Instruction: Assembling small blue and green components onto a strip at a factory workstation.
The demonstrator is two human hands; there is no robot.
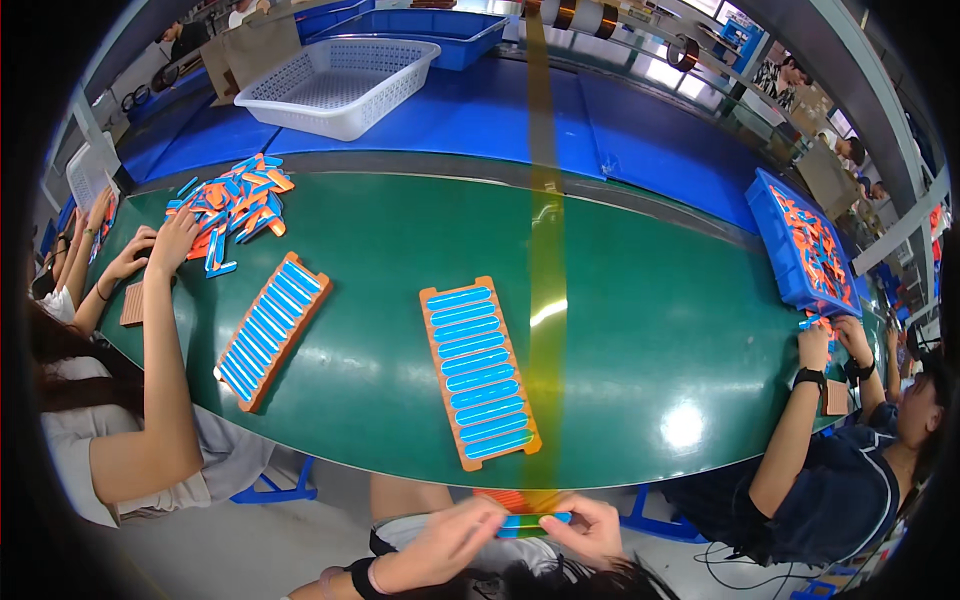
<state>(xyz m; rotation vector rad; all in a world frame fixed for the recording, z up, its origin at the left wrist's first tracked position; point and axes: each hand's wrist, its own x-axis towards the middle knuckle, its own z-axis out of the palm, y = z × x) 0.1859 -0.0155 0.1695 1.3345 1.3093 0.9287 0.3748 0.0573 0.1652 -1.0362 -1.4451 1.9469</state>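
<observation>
Both my hands are low at the picture's bottom edge, below the green belt's near rim. My left hand (452, 543) pinches the left end of a small blue strip part (528, 524), and my right hand (592, 527) pinches its right end. A translucent amber tape strip (545, 250) hangs down from a roll above and reaches this part. Just beyond my hands, on the green belt (640, 350), lies an orange tray (478, 371) filled with several blue strips.
A second filled orange tray (270, 328) lies left on the belt by a pile of blue and orange parts (232, 205). A person's arm (165, 330) reaches there. Another person (850, 450) works right near a blue bin (800, 240). A white basket (340, 85) stands behind.
</observation>
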